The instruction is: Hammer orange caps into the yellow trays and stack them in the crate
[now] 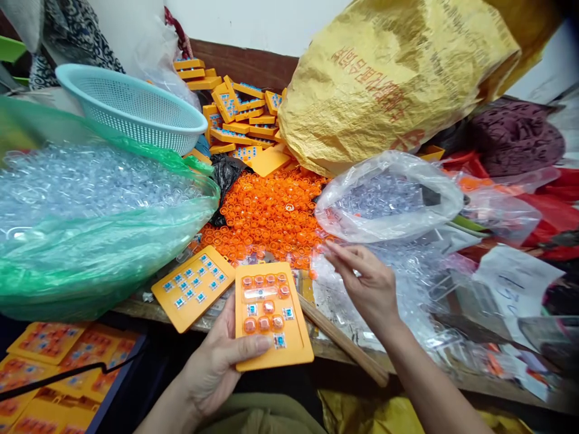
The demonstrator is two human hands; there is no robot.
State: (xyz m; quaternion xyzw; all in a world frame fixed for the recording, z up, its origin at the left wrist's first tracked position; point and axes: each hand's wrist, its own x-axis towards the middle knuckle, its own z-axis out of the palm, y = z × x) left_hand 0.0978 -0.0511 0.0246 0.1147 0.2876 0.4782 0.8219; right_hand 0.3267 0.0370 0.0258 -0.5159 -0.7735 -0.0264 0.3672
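At lower centre, the left hand [221,358] grips an orange panel [296,345]; right of centre, the right hand [368,289] pinches, whether empty unclear, near a clear bag [389,229]

front panel [292,348], yellow-orange, studded with translucent orange caps [264,323] and blue-and-white squares [252,310]; second panel [186,314], same yellow-orange, its blue-and-white rows set slantwise as i see them. heap of caps [265,211], vivid orange throughout. basket [129,110], pale blue, pierced in a fine mesh pattern. bag on the left [113,259], translucent green, contents [108,178] clear with a bluish cast; bag on the right [393,234], milky white, contents [380,194] grey-blue to my eye. sack [357,96], mustard yellow, printed with red characters. crumpled bag [225,178], black. draped cloth [79,36], dark, pale swirling figures. bundled cloth [518,137], dull plum. stick [346,345], brown. wall [257,21], white.
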